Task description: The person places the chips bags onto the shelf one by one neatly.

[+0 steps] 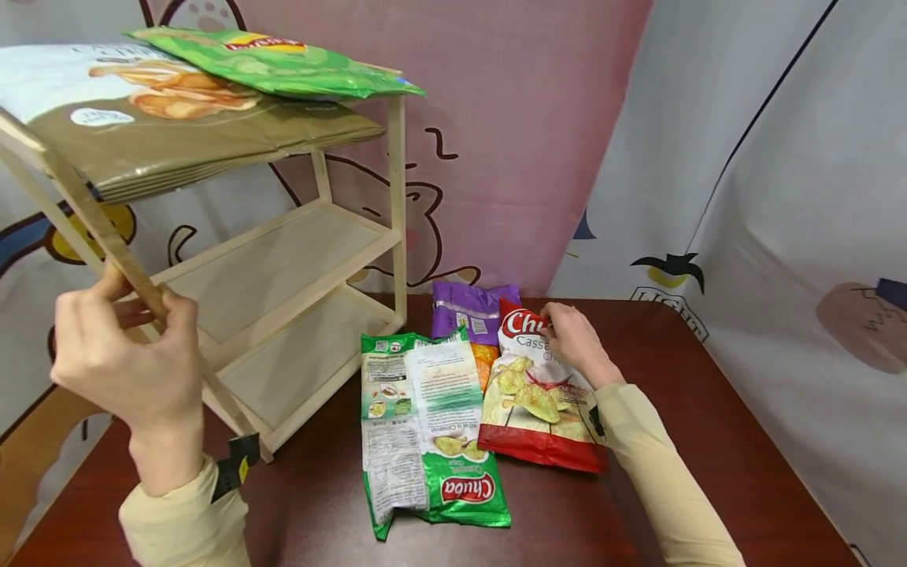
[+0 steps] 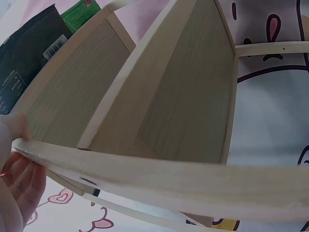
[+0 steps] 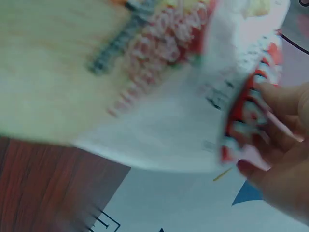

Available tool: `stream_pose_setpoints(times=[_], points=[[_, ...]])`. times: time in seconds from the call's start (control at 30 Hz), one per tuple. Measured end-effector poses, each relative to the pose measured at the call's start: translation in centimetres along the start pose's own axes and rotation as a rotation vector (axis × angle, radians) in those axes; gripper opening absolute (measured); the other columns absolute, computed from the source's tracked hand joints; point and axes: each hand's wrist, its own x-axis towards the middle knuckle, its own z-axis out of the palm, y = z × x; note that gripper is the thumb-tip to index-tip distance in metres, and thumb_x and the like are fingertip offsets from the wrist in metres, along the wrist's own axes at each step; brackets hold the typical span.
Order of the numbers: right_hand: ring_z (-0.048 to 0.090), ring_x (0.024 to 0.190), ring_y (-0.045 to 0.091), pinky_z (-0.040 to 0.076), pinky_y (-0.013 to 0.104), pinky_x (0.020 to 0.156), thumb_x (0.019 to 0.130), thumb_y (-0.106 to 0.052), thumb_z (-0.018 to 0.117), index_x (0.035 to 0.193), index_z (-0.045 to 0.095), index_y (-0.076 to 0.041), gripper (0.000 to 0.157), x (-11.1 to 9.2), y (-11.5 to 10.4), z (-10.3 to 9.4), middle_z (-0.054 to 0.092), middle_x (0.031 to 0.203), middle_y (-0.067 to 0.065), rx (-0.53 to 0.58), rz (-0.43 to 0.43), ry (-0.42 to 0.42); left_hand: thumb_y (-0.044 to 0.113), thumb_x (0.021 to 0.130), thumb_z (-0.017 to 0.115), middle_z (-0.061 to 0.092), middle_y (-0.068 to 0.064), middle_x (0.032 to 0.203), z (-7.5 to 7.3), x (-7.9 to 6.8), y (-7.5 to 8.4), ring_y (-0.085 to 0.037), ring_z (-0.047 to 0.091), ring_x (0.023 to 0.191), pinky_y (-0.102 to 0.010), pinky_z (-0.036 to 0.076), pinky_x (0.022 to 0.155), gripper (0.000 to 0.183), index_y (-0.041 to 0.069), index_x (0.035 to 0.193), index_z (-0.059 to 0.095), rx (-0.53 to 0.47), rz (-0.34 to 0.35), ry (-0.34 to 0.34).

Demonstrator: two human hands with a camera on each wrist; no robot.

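Observation:
My left hand (image 1: 135, 346) grips the front upright of a wooden shelf rack (image 1: 397, 197), thumb and fingers curled round the post. At the right, my right hand (image 1: 575, 337) pinches the top edge of a red and white bag of cassava chips (image 1: 534, 394). In the right wrist view that chip bag (image 3: 169, 125) hangs from the fingers, partly blurred. Left of it a green and white chip bag (image 1: 418, 441) lies on the table, back side up. Behind them is a purple and orange snack bag (image 1: 468, 311), partly covered.
Across the rack's top lie a large brown and white chip bag (image 1: 198, 150) and a green chip bag (image 1: 283, 67). Two lower shelves, the middle shelf (image 1: 276, 252) and the bottom shelf (image 1: 305, 354), show bare boards. A printed curtain (image 1: 510, 157) stands behind the dark red table (image 1: 673, 441).

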Motion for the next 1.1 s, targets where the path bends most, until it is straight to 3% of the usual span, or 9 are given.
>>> stream_pose_setpoints(times=[0.1,0.23,0.4,0.5,0.63,0.77,0.9,0.97,1.1], points=[[0.054,0.103,0.040,0.046,0.052,0.085,0.086,-0.008,0.063,0.118,0.054,0.005,0.036,-0.4,-0.1,-0.4,0.056,0.114,0.025,0.013,0.103,-0.022,0.007,0.075,0.058,0.065,-0.026,0.084,0.0,0.0,0.0,-0.042,0.056,0.065,0.004,0.023,0.071,0.025,0.000,0.095,0.071,0.006,0.000,0.001],[0.047,0.113,0.049,0.044,0.057,0.088,0.090,-0.021,0.058,0.132,0.038,0.010,0.056,-1.3,-0.1,-1.3,0.042,0.128,0.032,0.022,0.346,-0.102,0.007,0.075,0.057,0.065,-0.026,0.084,0.0,0.0,0.0,-0.044,0.056,0.065,0.004,0.023,0.071,0.025,-0.001,0.095,0.071,-0.002,0.003,0.002],[0.046,0.116,0.055,0.044,0.061,0.090,0.092,-0.046,0.048,0.137,0.024,0.018,0.082,-2.5,0.5,-1.9,0.036,0.133,0.042,-0.003,0.628,-0.351,0.007,0.075,0.057,0.065,-0.026,0.085,0.0,0.0,0.1,-0.044,0.057,0.066,0.003,0.022,0.071,0.026,-0.001,0.095,0.071,-0.004,0.007,-0.001],[0.048,0.117,0.052,0.045,0.058,0.091,0.087,-0.061,0.047,0.137,0.029,0.018,0.095,-3.1,1.0,-1.9,0.041,0.134,0.040,0.021,0.665,-0.499,0.007,0.075,0.057,0.065,-0.026,0.084,0.0,0.0,0.2,-0.044,0.059,0.065,0.004,0.023,0.071,0.025,0.000,0.095,0.071,-0.003,0.003,0.001],[0.042,0.126,0.049,0.042,0.057,0.098,0.084,-0.062,0.052,0.140,0.024,0.018,0.102,-3.7,1.5,-1.4,0.035,0.141,0.038,0.152,0.658,-0.569,0.008,0.075,0.058,0.065,-0.025,0.084,0.0,0.0,0.2,-0.043,0.057,0.063,0.004,0.023,0.071,0.026,0.001,0.095,0.072,0.003,-0.002,0.002],[0.038,0.128,0.049,0.040,0.057,0.101,0.088,-0.043,0.058,0.142,0.014,0.018,0.092,-4.0,2.0,-1.0,0.030,0.142,0.039,0.274,0.642,-0.508,0.008,0.075,0.058,0.065,-0.026,0.083,0.1,0.0,0.2,-0.041,0.054,0.062,0.003,0.023,0.071,0.025,0.001,0.095,0.072,0.003,-0.002,0.005],[0.054,0.103,0.039,0.049,0.046,0.079,0.091,-0.028,0.056,0.137,0.028,0.013,0.067,-3.8,2.1,-1.1,0.047,0.126,0.033,0.345,0.588,-0.371,0.007,0.074,0.058,0.065,-0.026,0.083,0.1,0.0,0.2,-0.039,0.054,0.063,0.004,0.023,0.071,0.025,0.001,0.095,0.072,0.001,-0.006,0.011],[0.055,0.088,0.032,0.046,0.038,0.067,0.092,-0.024,0.054,0.131,0.036,0.010,0.054,-3.6,2.0,-1.2,0.052,0.115,0.029,0.360,0.552,-0.297,0.008,0.075,0.058,0.065,-0.026,0.084,0.0,0.0,0.2,-0.039,0.054,0.063,0.003,0.023,0.072,0.025,0.001,0.095,0.072,0.007,-0.008,0.008],[0.056,0.081,0.026,0.042,0.030,0.062,0.094,-0.016,0.048,0.123,0.046,0.004,0.036,-3.4,1.6,-1.4,0.058,0.109,0.027,0.380,0.478,-0.158,0.009,0.075,0.058,0.065,-0.026,0.084,0.0,0.0,0.1,-0.042,0.054,0.065,0.000,0.022,0.072,0.026,0.001,0.096,0.071,0.003,0.001,0.002]])
